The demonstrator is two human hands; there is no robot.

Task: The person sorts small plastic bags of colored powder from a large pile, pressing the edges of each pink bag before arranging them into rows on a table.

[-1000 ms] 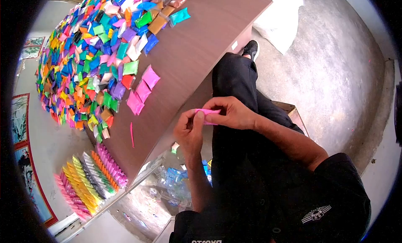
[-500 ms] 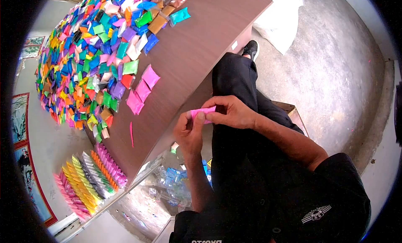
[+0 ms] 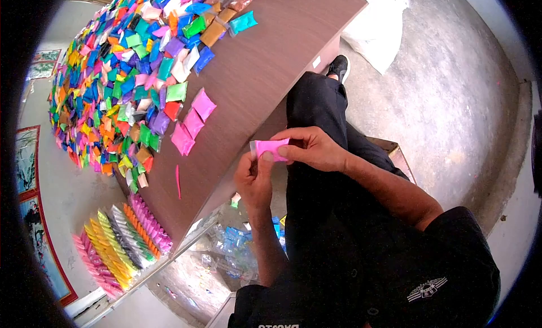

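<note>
While left hand (image 3: 254,180) and right hand (image 3: 318,151) pinch one pink packet (image 3: 273,145), three pink packets (image 3: 192,123) on table (image 3: 257,65)

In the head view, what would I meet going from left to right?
Side-by-side plastic-wrapped strips in several colours → thin pink strip on the brown table → left hand → small flat pink packet → right hand → large white sack.
</note>
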